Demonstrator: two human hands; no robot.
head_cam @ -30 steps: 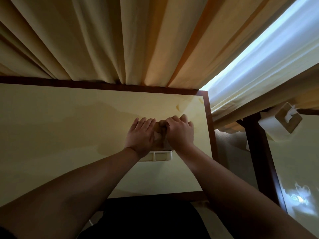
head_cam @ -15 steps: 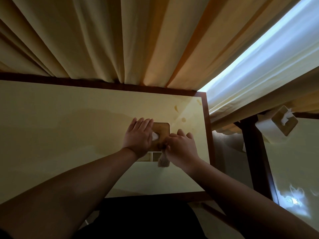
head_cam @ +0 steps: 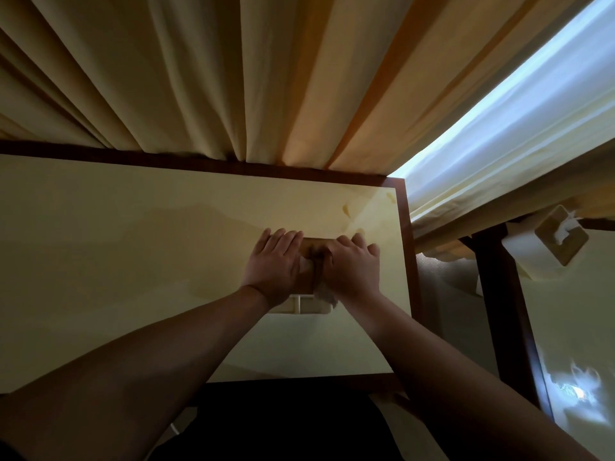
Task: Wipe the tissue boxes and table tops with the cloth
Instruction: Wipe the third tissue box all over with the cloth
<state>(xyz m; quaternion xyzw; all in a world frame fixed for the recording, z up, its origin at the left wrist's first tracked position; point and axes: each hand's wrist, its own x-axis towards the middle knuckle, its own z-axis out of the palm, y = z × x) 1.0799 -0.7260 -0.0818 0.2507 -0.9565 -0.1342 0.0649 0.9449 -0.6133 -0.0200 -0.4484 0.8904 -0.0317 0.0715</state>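
Right hand (head_cam: 352, 266) at frame centre presses a pale cloth (head_cam: 324, 296) onto the tissue box (head_cam: 307, 306), fingers curled over it; left hand (head_cam: 274, 264) lies flat on the box lid, steadying it. Judged step: wiping this box; next, its sides, then the table (head_cam: 133, 244). Both hands hide most of the box; a second box (head_cam: 562, 239) at right edge appears untouched.

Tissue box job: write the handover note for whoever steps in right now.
Left hand: flat on the tissue box, steadying it.
Right hand: pressing the cloth onto the box top.
The box stands near the right end of the near table.
Done: nothing can be confirmed as finished.
Left: this box, the near table top, the second tissue box and its table to the right.
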